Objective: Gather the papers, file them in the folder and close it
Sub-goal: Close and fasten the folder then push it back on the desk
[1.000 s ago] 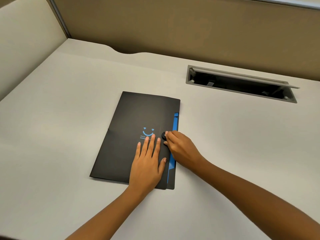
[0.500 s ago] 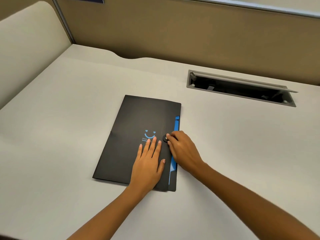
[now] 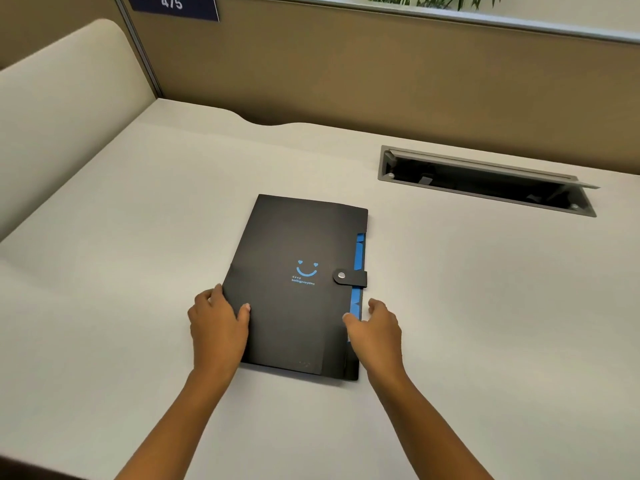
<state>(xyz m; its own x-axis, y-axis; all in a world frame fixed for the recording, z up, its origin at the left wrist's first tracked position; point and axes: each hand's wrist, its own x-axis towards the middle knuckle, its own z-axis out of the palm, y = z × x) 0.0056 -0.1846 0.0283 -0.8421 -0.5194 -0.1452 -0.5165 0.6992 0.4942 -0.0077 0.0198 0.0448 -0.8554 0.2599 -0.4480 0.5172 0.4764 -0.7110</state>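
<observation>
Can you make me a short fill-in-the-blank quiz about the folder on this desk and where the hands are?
1. The black folder lies ____ on the desk.
2. Its snap strap is ____ over the cover.
3. The smile printed on the cover is ____ in colour.
4. The left hand touches the folder's ____ edge; the right hand is at the opposite edge.

Missing words: flat; fastened; blue; left
</observation>
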